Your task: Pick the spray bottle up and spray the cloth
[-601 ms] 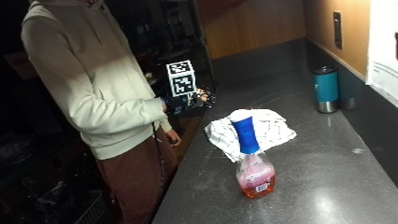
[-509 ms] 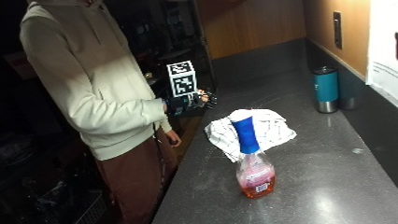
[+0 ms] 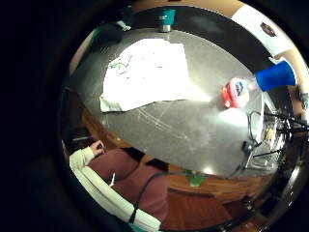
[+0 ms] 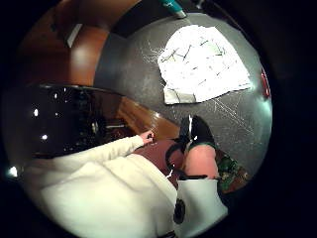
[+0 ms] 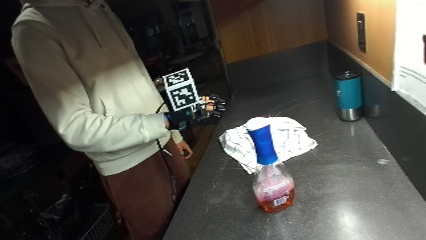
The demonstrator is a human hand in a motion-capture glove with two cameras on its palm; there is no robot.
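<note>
Little has moved since the earlier pictures: the gloved right hand (image 5: 208,109) is held at about the same height beside the table (image 5: 346,200), perhaps slightly further toward it, and the spray bottle (image 5: 270,170) and cloth (image 5: 286,137) lie as they did.

From the outside view the hand is seen raised at the table's near edge, apart from both things and holding nothing. Its fingers appear loosely spread and relaxed, though they are dark against a dark background and hard to make out.

The spray bottle stands upright on the table, nearer the camera than the cloth and partly overlapping it in that view. Its body is clear plastic holding pink-orange liquid, with a blue upper part and a pale top. A label is seen on its front, but no writing on it can be read. In the little finger side palm view the bottle (image 3: 251,86) is seen apart from the cloth (image 3: 145,72), on bare table.

The cloth is white with a thin dark check pattern, lying crumpled and partly flattened on the table; it also shows in the thumb side palm view (image 4: 203,62).

A teal cup (image 5: 349,95) with a steel base stands well apart, near the wall. Nothing can be read on the white sheet on the wall (image 5: 411,50), which is cut off at the edge
</note>
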